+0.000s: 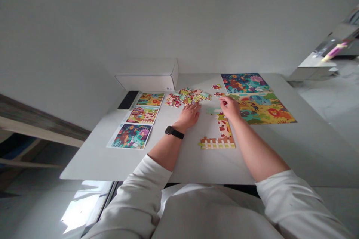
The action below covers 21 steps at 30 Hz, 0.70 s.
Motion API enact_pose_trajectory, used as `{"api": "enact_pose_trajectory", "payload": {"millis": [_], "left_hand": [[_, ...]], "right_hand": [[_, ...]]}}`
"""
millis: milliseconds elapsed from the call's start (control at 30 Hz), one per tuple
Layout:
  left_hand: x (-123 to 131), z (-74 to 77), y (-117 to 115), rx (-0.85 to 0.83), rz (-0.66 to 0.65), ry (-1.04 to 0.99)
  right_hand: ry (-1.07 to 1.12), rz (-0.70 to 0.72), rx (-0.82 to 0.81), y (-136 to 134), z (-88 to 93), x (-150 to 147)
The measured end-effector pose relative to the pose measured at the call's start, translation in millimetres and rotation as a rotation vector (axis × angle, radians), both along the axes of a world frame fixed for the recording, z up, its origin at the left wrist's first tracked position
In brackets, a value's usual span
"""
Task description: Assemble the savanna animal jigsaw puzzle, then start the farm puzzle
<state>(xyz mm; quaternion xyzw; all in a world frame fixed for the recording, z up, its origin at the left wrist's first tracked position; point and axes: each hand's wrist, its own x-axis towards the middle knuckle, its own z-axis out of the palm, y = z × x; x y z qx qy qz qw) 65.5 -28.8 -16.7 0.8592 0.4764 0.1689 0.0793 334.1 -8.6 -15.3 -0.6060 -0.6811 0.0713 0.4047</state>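
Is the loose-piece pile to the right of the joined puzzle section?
No, the loose-piece pile lies farther off and mostly left of the joined puzzle section, with the left hand by the pile's near edge.

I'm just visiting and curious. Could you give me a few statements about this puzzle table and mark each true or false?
1. A dark watch is worn on the left wrist. True.
2. The joined puzzle section lies to the left of the left hand. False: it lies to the right of that hand.
3. The left hand is beside the pile of loose pieces. True.
4. The flat black object lies on top of the white box. False: it lies on the table, in front of the box.
5. The sheet with three pictures is left of both hands. True.
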Motion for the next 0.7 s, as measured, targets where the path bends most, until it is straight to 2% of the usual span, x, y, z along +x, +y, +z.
{"api": "enact_pose_trajectory", "payload": {"millis": [433,533,700], "left_hand": [[-3.0,-1.7,3.0,-0.026,0.076,-0.047],[-0.3,4.5,0.5,0.006,0.089,-0.093],[7.9,19.8,-10.6,0.068,-0.033,-0.253]], "right_hand": [[0.009,0.048,-0.031,0.6,-1.2,0.0],[0.007,0.046,-0.031,-0.5,-0.7,-0.5],[-0.013,0.045,-0.007,-1.7,-0.5,0.8]]}}
